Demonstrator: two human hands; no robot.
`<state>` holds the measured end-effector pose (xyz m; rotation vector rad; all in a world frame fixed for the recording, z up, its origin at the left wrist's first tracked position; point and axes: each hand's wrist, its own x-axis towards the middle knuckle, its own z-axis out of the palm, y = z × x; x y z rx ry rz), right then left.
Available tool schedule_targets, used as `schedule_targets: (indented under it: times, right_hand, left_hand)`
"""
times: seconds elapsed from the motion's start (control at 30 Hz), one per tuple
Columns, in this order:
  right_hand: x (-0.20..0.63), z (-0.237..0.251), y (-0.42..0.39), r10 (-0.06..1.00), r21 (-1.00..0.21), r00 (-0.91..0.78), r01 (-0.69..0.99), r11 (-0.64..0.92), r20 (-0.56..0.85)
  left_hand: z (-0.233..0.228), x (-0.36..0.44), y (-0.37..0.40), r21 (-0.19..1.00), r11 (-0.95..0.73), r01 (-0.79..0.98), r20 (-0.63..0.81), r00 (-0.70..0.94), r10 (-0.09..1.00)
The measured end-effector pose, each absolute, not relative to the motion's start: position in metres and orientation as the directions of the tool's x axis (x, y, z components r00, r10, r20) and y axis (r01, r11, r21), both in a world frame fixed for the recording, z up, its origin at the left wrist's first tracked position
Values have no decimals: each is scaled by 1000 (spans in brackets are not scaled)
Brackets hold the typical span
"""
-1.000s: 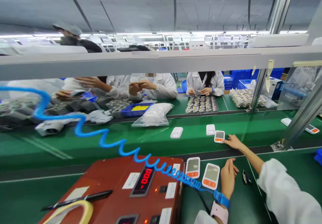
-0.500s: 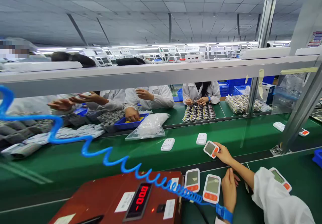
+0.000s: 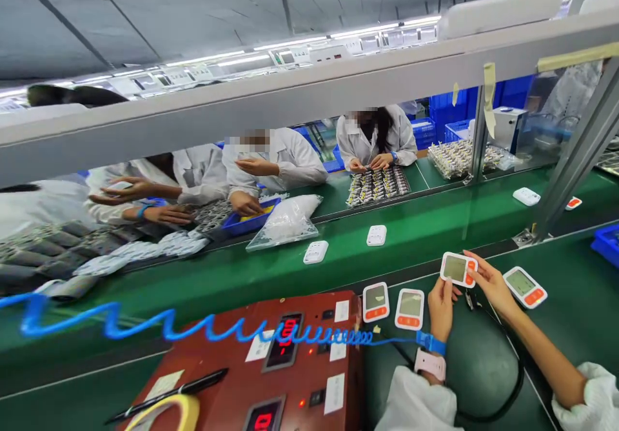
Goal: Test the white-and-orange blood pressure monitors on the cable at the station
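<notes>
Both my hands hold a white device (image 3: 458, 269) with a grey screen and an orange end, lifted above the green bench. My left hand (image 3: 441, 308) grips its lower left edge; my right hand (image 3: 491, 284) pinches its right end. A blue wrist strap (image 3: 425, 342) with a coiled blue cord (image 3: 203, 329) is on my left wrist. Two like devices (image 3: 376, 301) (image 3: 409, 309) lie flat just left of my left hand. Another such device (image 3: 525, 286) lies to the right of my right hand.
A red tester box (image 3: 290, 366) with red digits stands at the lower left, a pen (image 3: 169, 395) and tape roll (image 3: 164, 415) on it. White units (image 3: 315, 251) (image 3: 376, 235) lie on the green conveyor belt. Several people in white coats work across it. A blue bin (image 3: 605, 242) sits right.
My right hand took the device off the conveyor and brought it back over the bench. My left hand rose from the bench and now grips it too. The view shifted.
</notes>
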<state>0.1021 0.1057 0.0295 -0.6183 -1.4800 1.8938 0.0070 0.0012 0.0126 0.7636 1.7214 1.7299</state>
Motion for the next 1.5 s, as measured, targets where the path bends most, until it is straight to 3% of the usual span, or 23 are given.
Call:
schedule_targets:
  times: [0.33, 0.67, 1.5]
  right_hand:
    - [99, 8, 109, 807, -974, -589, -198, -111, 28]
    - [101, 0, 111, 792, -982, -606, -181, -51, 71]
    - [103, -6, 114, 785, -983, -618, -165, -79, 40]
  left_hand:
    - [4, 6, 0, 977, 140, 163, 2, -656, 755]
    - [1, 6, 0, 971, 171, 166, -16, -669, 743]
    - [2, 6, 0, 971, 175, 165, -17, -679, 734]
